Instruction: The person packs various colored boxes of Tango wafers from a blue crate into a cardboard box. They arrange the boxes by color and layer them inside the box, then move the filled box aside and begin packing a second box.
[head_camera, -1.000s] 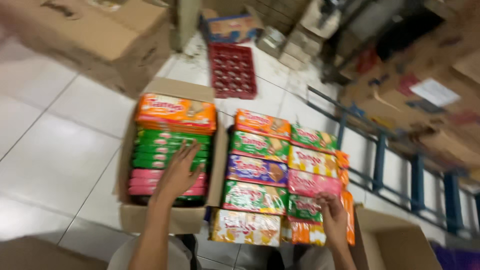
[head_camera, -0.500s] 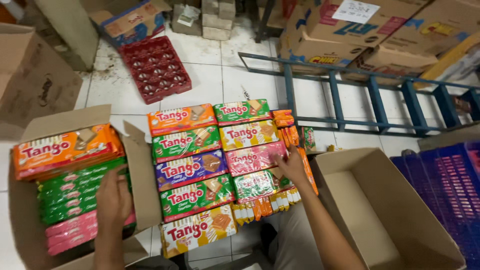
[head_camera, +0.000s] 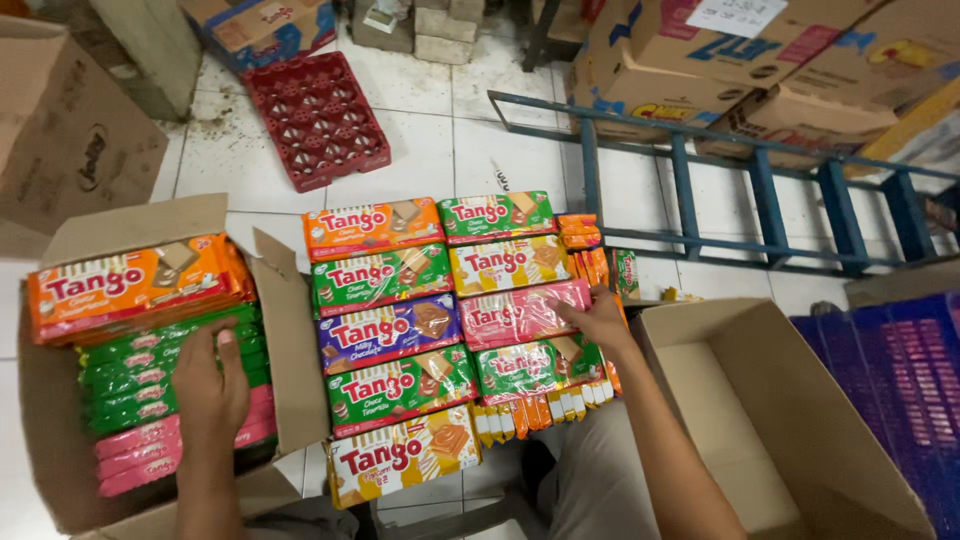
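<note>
In the open brown cardboard box (head_camera: 150, 225) at left, flat green wafer packets (head_camera: 130, 375) stood on edge in a tight row, so the left hand (head_camera: 212, 385) lay spread and unclenched on them, gripping nothing. Further right, the right hand (head_camera: 600, 318) rested its fingers on a pink foil wafer pack (head_camera: 515, 313) topping the floor stack; grasp unclear.

Between the packed carton (head_camera: 60, 440) on our left and the two columns of stacked wafer packs (head_camera: 440, 330), a raised cardboard flap (head_camera: 285, 340) blocks sideways passage. The empty carton (head_camera: 760, 420) on our right stands open from above. White floor tiles (head_camera: 520, 150) lie bare beyond the packs, bounded by the red crate (head_camera: 318, 118) and the blue ladder (head_camera: 760, 190).
</note>
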